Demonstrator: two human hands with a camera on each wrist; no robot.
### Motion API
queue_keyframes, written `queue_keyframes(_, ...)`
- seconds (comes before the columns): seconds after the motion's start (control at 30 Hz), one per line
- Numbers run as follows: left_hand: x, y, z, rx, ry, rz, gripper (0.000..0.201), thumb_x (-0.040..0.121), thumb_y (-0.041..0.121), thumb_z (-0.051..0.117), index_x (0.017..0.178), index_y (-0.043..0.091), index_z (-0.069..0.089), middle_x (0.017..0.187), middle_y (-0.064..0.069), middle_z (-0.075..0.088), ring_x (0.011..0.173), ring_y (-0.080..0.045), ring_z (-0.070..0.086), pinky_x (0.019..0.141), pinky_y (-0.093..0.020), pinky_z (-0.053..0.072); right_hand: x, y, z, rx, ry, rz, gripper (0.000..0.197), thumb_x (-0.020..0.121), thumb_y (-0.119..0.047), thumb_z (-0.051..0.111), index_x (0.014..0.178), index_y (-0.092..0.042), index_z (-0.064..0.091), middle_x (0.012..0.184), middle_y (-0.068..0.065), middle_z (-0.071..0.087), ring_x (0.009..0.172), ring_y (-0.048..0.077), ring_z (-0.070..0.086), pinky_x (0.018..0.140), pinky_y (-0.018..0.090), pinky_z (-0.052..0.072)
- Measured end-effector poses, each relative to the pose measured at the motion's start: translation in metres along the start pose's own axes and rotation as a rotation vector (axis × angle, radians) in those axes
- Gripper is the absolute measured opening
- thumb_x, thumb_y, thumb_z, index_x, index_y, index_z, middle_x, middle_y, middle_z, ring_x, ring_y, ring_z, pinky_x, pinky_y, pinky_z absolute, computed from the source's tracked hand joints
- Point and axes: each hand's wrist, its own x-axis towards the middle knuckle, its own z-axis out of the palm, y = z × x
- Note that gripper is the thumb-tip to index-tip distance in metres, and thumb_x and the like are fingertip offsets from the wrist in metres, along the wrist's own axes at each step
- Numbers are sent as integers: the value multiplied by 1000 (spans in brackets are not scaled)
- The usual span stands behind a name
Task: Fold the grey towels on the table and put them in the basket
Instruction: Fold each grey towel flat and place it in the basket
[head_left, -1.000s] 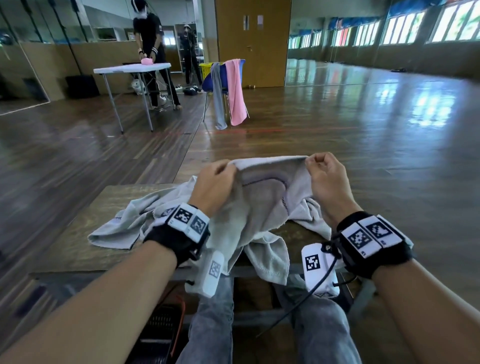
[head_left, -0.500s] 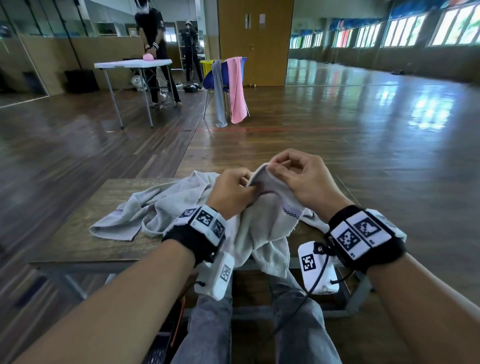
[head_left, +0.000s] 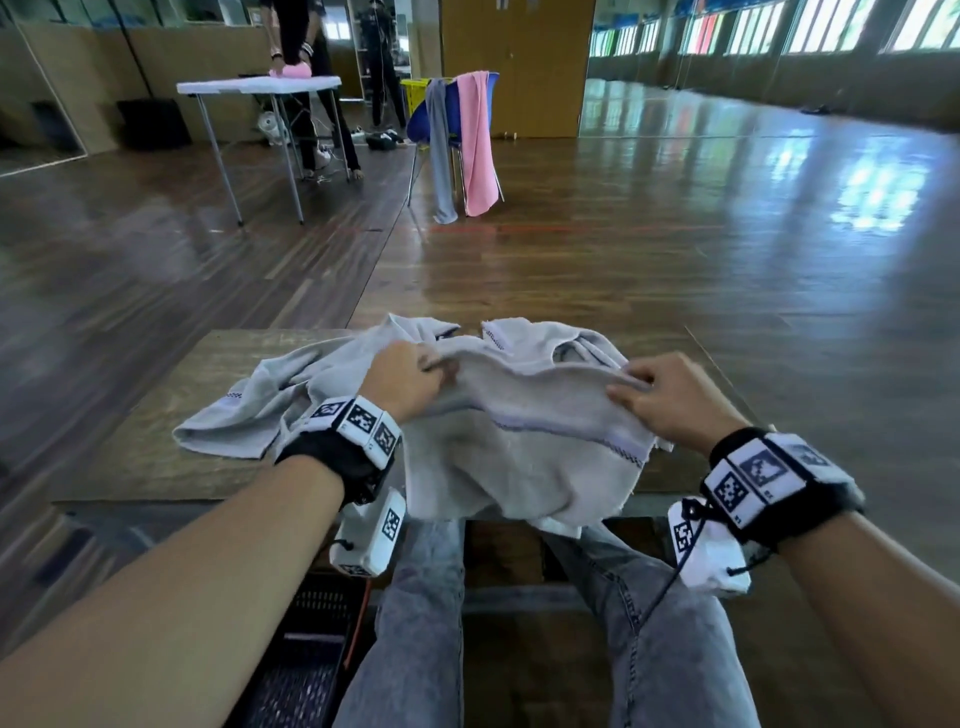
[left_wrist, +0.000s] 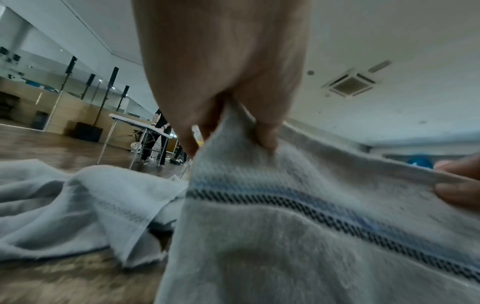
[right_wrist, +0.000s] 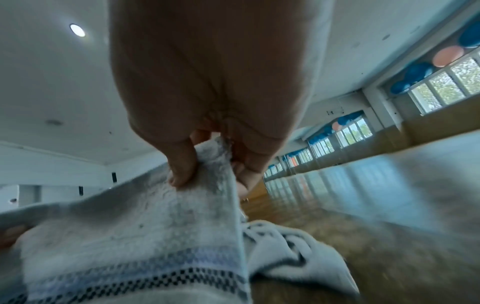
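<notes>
Stretching a grey towel (head_left: 519, 431) by its far hem, both hands work above the near edge of the wooden counter (head_left: 156, 467). The left hand (head_left: 402, 379) pinches the hem at the left end between thumb and curled fingers; the right hand (head_left: 670, 397) pinches it at the right end in the same manner. The rest of the towel hangs toward the person's lap, its striped band running across just below the hem. A second grey towel (head_left: 270, 405) lies crumpled on the counter to the left, and more grey cloth lies bunched behind the held hem. A dark basket (head_left: 306, 649) stands on the floor, near left, under the counter.

Handling: the towel appears light, soft and limp; it will likely sag wherever unsupported. Grip at the corners of the hem, where the woven edge offers firmer purchase, and keep the edge taut while folding.
</notes>
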Motion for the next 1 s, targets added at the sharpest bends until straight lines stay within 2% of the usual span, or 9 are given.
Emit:
queue_keyframes(0.17, -12, -12, 51, -81, -544, 39, 53, 80, 58, 67, 67, 7, 61, 70, -17, 50, 64, -21, 40, 63, -33, 27, 3, 29, 60, 48, -338, 23, 36, 93, -28, 70, 60, -17, 61, 57, -4, 49, 57, 13, 44, 63, 31, 37)
queue_keyframes(0.23, -12, -15, 72, -47, -632, 100, 45, 83, 50, 70, 84, 5, 76, 101, -12, 64, 85, -23, 56, 70, -29, 33, 10, 33, 82, 27, -379, -24, 26, 91, -30, 72, 69, -18, 70, 72, 1, 58, 73, 14, 53, 77, 38, 43)
queue_keyframes(0.3, -7, -17, 85, 3, -602, 171, 27, 86, 40, 71, 97, 16, 80, 139, -2, 52, 116, -19, 52, 87, -23, 33, 16, 31, 99, -72, -393, -45, 11, 91, -34, 71, 93, -26, 79, 104, 7, 65, 105, 22, 56, 101, 43, 41)
queue_keyframes(0.37, 3, -20, 92, 51, -638, 190, 25, 86, 42, 70, 97, 23, 80, 153, 1, 35, 132, -23, 39, 108, -29, 26, 24, 30, 112, -110, -417, -65, 14, 91, -33, 70, 96, -23, 78, 107, 10, 66, 109, 27, 57, 101, 38, 42)
queue_keyframes(0.47, 22, -24, 91, 35, -728, 190, 35, 81, 48, 70, 89, 16, 79, 133, -2, 54, 113, -20, 54, 99, -31, 43, 40, 26, 109, -117, -517, -102, 13, 89, -29, 71, 77, -23, 73, 91, 6, 70, 89, 22, 64, 72, 22, 46)
queue_keyframes(0.57, 51, -18, 76, 12, -765, 269, 32, 82, 33, 67, 71, 3, 69, 82, -13, 65, 73, -23, 57, 75, -40, 52, 70, 12, 88, -141, -668, -168, 23, 85, -31, 77, 64, -31, 67, 82, 2, 69, 78, 20, 65, 72, 37, 51)
queue_keyframes(0.7, 133, -6, 26, -57, -432, 307, 24, 88, 20, 71, 82, -3, 73, 76, -10, 66, 71, -18, 58, 73, -37, 48, 148, -14, 44, 19, -218, -391, 27, 86, -29, 77, 62, -20, 66, 70, -1, 57, 68, 19, 57, 69, 45, 48)
queue_keyframes(0.83, 206, 2, -16, -105, 140, 375, 18, 87, 15, 71, 94, -1, 75, 94, -15, 73, 82, -29, 68, 72, -38, 52, 235, -44, 5, 63, 277, -515, 25, 87, -33, 69, 96, -14, 81, 105, 5, 69, 94, 23, 67, 84, 39, 52)
queue_keyframes(1.0, 264, -24, -19, 259, 223, 218, 25, 93, 17, 54, 82, 3, 71, 75, -19, 62, 74, -35, 62, 58, -31, 36, 308, -19, -8, -86, 431, -234, 18, 88, -23, 67, 99, -27, 80, 111, 2, 73, 107, 26, 65, 96, 43, 53)
